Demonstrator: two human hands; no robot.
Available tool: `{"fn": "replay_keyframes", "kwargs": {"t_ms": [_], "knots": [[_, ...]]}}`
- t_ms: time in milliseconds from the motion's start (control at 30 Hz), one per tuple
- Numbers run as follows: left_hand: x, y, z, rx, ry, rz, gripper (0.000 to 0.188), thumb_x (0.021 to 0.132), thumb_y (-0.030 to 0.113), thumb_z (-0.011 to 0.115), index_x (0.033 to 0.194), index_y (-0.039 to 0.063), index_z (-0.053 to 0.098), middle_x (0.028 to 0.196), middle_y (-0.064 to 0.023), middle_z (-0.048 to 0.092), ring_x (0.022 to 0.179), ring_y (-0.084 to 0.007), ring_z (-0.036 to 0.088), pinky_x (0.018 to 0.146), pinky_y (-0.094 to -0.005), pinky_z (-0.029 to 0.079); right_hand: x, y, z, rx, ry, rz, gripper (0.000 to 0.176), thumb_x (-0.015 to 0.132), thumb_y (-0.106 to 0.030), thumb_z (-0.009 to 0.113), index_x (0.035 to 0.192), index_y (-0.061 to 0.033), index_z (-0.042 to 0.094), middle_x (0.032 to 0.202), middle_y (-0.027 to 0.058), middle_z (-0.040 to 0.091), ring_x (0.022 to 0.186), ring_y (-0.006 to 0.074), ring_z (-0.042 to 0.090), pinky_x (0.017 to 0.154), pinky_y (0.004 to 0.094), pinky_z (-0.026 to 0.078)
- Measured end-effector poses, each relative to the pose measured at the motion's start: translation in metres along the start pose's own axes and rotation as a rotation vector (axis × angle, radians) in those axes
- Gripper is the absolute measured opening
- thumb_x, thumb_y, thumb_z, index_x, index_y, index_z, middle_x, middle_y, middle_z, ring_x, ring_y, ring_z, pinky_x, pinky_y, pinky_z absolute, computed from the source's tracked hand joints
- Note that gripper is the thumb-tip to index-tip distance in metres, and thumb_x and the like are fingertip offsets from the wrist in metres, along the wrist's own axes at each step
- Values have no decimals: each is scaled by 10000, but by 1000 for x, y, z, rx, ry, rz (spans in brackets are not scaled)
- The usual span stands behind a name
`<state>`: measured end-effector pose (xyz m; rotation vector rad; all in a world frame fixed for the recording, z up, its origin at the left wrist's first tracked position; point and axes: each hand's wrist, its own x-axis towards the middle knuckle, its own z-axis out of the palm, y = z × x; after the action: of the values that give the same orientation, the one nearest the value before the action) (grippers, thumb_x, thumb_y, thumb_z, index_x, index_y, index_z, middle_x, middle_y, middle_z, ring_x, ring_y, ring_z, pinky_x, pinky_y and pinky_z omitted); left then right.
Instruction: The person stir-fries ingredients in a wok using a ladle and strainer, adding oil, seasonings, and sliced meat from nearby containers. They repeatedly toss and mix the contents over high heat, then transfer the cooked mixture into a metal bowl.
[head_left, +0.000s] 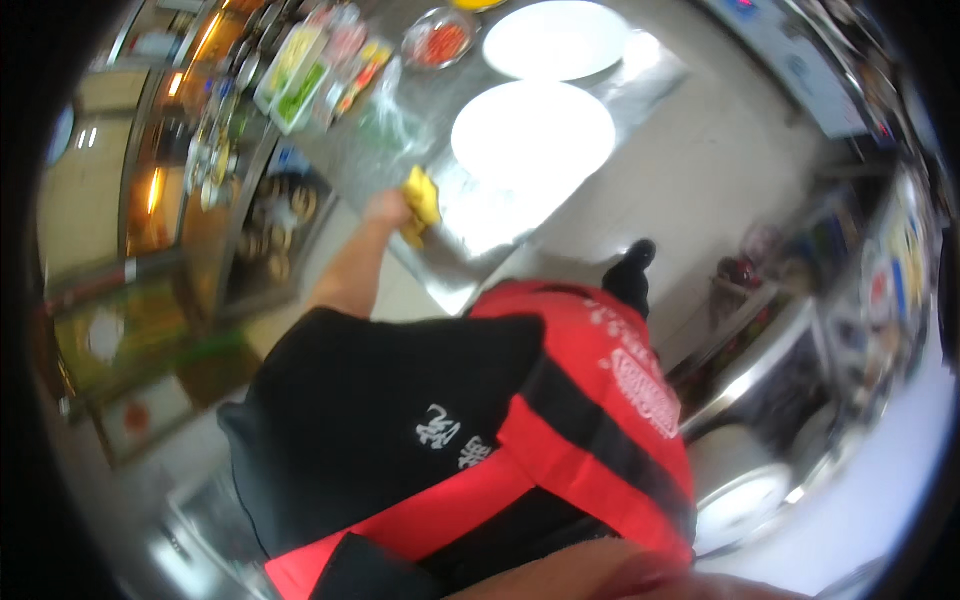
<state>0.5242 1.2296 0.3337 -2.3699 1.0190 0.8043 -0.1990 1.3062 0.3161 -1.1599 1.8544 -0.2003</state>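
My left hand (390, 208) is closed on a crumpled yellow cloth (421, 201) at the near left edge of a stainless-steel table (480, 217). To the right of the cloth lies a large white plate (532, 131), with a second white plate (556, 39) just beyond it. Both look bare, though glare washes out their surfaces. A crumpled clear plastic bag or film (394, 112) rests on the steel left of the nearer plate. My right hand is out of view. A red apron (600, 375) and a black sleeve (390, 375) fill the lower middle.
Chopped red food fills a clear bowl (441, 41) at the table's far side. White tubs (276, 112) of chopped green and pale food stand at the upper left. Left of the table are shelves with round items (277, 225). Blurred equipment (795, 352) lines the right.
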Motion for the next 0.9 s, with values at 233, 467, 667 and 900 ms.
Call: {"fn": "replay_keyframes", "kwargs": {"t_ms": [233,467,667,900], "knots": [[32,84,-29,-690,490,-381,711,781,532,735,1236,8,579,1201,-215,653,1126,-342,627,947,-402,495,283,-174,-149,-2,-336,59,259,969,-193,601,1144,-3,628,746,-1,621,559,67,502,462,236,391],[42,174,-3,-944,560,-529,772,749,503,789,1249,-27,535,1175,-226,654,1101,-353,630,943,-397,489,491,-302,-242,-143,-336,-42,284,991,-165,568,1226,-6,587,877,33,625,661,92,555,494,216,406],[16,121,-17,-745,962,-1113,513,838,359,738,1159,9,546,1061,-201,655,970,-374,647,891,-425,504,560,-329,-248,-463,-498,-260,330,958,-163,577,1245,-2,591,919,59,663,710,125,609,564,258,465],[-13,196,-109,-665,582,-622,764,798,170,763,1480,145,419,1417,-154,524,1273,-325,528,1061,-399,426,537,-445,-217,-823,-542,-325,398,896,-317,617,1183,-46,664,1077,183,710,1005,339,684,886,414,534]]}}
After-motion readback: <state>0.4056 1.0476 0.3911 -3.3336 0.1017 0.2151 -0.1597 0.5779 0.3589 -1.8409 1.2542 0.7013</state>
